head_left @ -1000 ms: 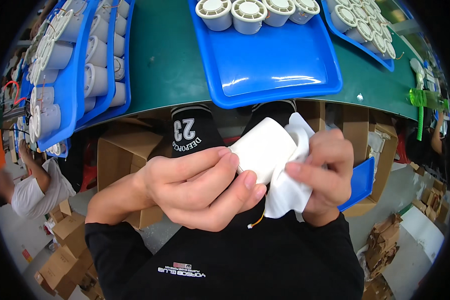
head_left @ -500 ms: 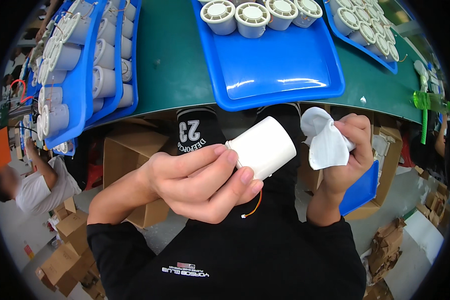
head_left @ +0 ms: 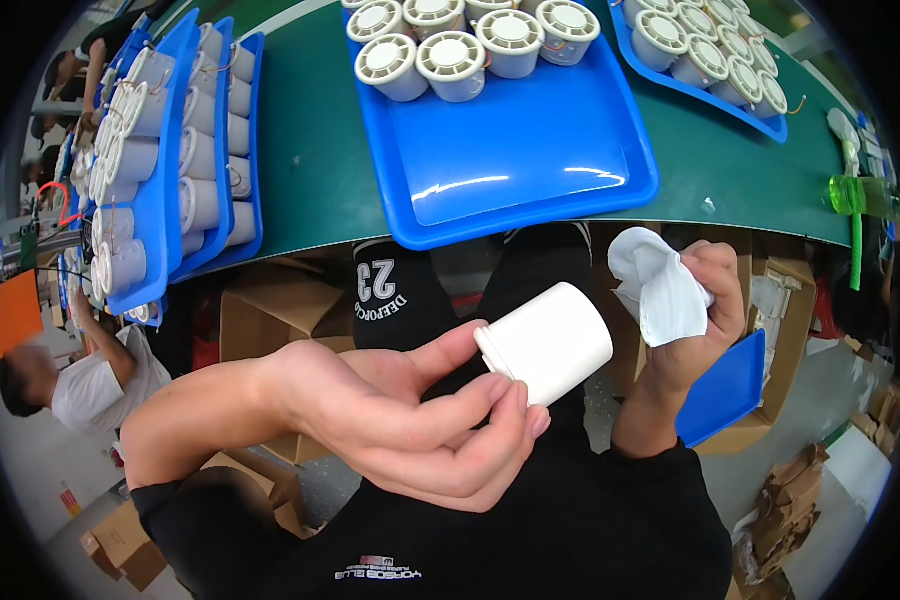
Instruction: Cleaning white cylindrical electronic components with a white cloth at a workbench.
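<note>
Left hand (head_left: 400, 420) has widened its grip and holds the lipped white plastic cylinder (head_left: 555, 345) at one end, off the near edge of the rectangular blue plastic tray (head_left: 520, 165). Right hand (head_left: 722, 310) pinches a white fabric cloth (head_left: 665, 290). Light fingertip contact could let the cylinder slip.

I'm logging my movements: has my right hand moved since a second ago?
Yes. Judged against the blue tray at lower right, your right hand has shifted rightward and up toward the green table.
</note>
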Tool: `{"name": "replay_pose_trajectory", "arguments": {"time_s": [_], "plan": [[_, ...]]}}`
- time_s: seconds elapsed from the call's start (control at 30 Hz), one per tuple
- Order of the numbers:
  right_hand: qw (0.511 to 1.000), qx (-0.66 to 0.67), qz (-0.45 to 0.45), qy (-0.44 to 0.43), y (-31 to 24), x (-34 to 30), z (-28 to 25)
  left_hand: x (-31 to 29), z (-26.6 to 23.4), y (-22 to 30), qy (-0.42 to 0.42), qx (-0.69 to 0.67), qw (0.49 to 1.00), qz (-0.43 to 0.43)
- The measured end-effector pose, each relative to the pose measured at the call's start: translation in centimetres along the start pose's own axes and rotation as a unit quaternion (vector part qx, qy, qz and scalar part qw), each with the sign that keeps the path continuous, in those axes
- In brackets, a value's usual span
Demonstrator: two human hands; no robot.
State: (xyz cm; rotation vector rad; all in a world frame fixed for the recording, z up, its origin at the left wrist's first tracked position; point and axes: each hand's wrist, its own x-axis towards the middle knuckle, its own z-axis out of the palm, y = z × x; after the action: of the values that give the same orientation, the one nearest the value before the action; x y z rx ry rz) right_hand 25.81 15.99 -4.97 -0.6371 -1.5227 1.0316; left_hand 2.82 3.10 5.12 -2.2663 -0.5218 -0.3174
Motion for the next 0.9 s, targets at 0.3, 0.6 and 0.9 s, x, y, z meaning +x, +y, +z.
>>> {"name": "replay_pose_trajectory", "arguments": {"time_s": [0.3, 0.6, 0.9], "plan": [[0.999, -0.002, 0.017, 0.042, 0.9, -0.3, -1.6, 1.8, 1.0, -0.7, -0.007, -0.009, 0.998, 0.063], [0.930, 0.148, -0.091, -0.324, -3.7, 5.3, -0.9, 2.5, 1.7, -0.7, 0.049, -0.034, 0.995, 0.083], [0.874, 0.167, -0.083, -0.449, -3.9, 5.4, 2.9, 2.4, 1.3, -0.6, 0.065, -0.076, 0.992, 0.082]]}}
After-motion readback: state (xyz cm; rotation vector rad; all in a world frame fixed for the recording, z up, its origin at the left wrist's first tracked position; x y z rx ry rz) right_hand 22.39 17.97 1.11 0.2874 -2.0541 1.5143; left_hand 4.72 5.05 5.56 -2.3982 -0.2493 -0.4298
